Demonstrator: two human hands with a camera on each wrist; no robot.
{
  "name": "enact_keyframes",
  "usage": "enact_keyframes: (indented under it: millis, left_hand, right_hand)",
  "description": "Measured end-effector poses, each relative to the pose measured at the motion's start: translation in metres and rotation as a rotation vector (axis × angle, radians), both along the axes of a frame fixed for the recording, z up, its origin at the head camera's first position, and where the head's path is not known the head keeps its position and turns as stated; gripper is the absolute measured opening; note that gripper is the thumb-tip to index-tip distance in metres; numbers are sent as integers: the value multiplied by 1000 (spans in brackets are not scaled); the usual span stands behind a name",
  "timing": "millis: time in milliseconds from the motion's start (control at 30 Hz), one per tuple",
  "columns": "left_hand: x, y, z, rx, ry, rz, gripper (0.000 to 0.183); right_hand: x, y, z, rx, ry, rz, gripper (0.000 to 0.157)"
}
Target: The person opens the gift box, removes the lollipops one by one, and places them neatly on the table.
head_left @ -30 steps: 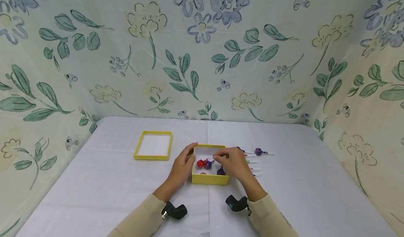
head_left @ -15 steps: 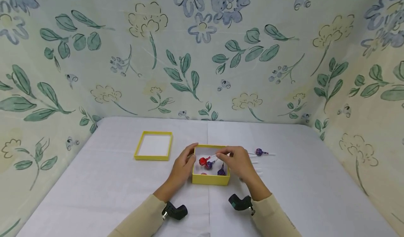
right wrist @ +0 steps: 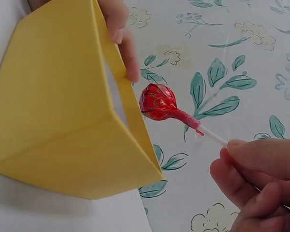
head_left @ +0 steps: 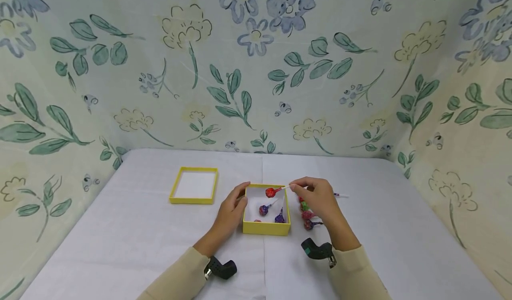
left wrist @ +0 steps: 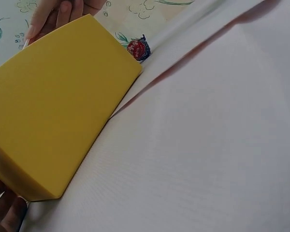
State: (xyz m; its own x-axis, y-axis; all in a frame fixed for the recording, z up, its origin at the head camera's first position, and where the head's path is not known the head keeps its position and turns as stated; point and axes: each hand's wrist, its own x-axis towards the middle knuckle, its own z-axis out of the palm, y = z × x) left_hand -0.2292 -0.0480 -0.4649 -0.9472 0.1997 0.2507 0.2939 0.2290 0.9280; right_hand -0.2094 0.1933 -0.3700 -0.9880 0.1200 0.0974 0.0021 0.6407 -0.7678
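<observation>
In the head view, my right hand [head_left: 320, 198] pinches a red-wrapped lollipop [head_left: 270, 193] by its white stick. The candy hangs over the open yellow box [head_left: 266, 229], close to its rim in the right wrist view. My left hand [head_left: 232, 206] holds the box by its left side, fingers at the far left corner. Inside the box lie a purple lollipop [head_left: 263, 210] and a second purple lollipop [head_left: 279, 217] leaning at the right wall. A bit of another pinkish candy [head_left: 258, 221] shows behind the front wall.
The yellow-rimmed lid [head_left: 194, 200] lies inside up on the white table [head_left: 160, 238], left of the box. Right of the box several lollipops [head_left: 307, 214] lie in a column, partly behind my right hand. Floral cloth [head_left: 256, 91] hangs behind the table.
My right hand has lifted the red lollipop up from beside the purple one and moved right with it. The left hand and box stay in place.
</observation>
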Motion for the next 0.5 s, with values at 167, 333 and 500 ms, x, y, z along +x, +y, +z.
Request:
enact_keyframes:
  millis: [167,333,500]
  left_hand:
    - [0,-1,-1,5,1,-1,43]
    - [1,-1,0,8,7,0,43]
    - [1,-1,1,0,3,-3,43]
  right_hand:
    - [0,14,4,-55,-13,-12,28]
    - [1,26,9,-75,-11,-34,33]
    - [2,36,14,-105,2,-61,35]
